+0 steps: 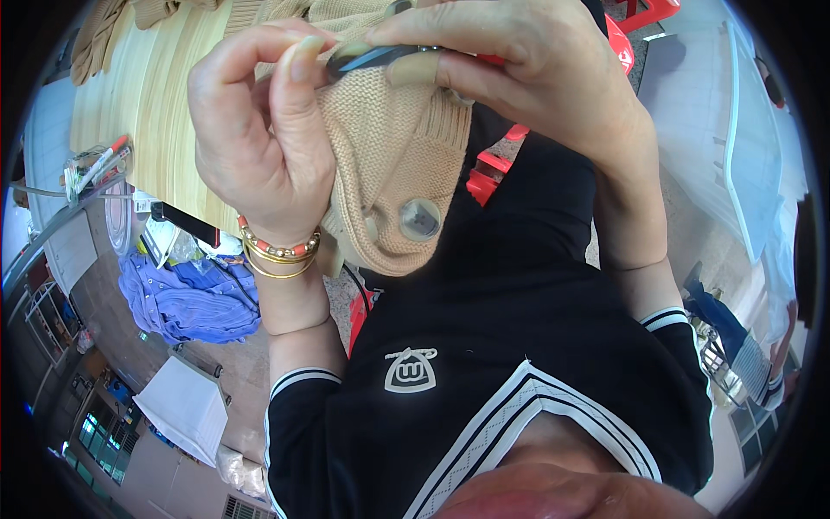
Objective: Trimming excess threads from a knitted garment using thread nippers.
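In front of me hangs a tan knitted garment with a ribbed edge and a round, greyish, shiny button near its lower fold. My left hand is closed at the garment's left side, thumb and forefinger pinched close to its upper part; what lies between the tips is hidden. The fingers of my right hand grip a small, dark, glossy tool with a blade-like shape, perhaps thread snips, its far end beside my left fingertips. Beige covers wrap some right fingertips.
More tan knitwear lies on the light wooden table at far left. Pens stand in a clear holder at its edge. Blue-purple clothing is heaped lower left. Red stool parts show beyond my lap; a pale table is at right.
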Demonstrator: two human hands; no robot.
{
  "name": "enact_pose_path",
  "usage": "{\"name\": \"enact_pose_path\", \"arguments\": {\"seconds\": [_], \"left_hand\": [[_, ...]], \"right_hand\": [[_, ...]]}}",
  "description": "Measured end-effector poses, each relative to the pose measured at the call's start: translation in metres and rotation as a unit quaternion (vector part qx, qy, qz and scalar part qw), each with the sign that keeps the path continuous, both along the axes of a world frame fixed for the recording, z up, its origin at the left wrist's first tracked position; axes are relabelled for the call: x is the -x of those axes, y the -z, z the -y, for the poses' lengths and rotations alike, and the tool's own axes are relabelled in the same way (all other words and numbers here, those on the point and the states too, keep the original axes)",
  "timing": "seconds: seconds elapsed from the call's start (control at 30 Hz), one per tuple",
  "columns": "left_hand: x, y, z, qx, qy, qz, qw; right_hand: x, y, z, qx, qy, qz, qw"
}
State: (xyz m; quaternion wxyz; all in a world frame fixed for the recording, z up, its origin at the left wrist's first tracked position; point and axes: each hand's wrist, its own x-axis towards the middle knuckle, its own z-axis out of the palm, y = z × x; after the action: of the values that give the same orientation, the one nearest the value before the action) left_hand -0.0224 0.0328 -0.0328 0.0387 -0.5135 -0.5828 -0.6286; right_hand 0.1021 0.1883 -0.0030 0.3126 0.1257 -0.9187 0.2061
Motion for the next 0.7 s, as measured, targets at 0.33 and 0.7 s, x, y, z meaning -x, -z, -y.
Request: {"name": "enact_pose_path", "arguments": {"seconds": [0.33, 0.7], "left_hand": [[-0.017, -0.047, 0.08, 0.178, -0.072, 0.166, 0.967], [-0.03, -0.05, 0.093, 0.319, 0.024, 0.384, 0.866]], "right_hand": [[0.004, 0.031, 0.013, 0.296, -0.042, -0.024, 0.954], [-0.009, 0.02, -0.001, 0.511, -0.008, 0.242, 0.825]]}}
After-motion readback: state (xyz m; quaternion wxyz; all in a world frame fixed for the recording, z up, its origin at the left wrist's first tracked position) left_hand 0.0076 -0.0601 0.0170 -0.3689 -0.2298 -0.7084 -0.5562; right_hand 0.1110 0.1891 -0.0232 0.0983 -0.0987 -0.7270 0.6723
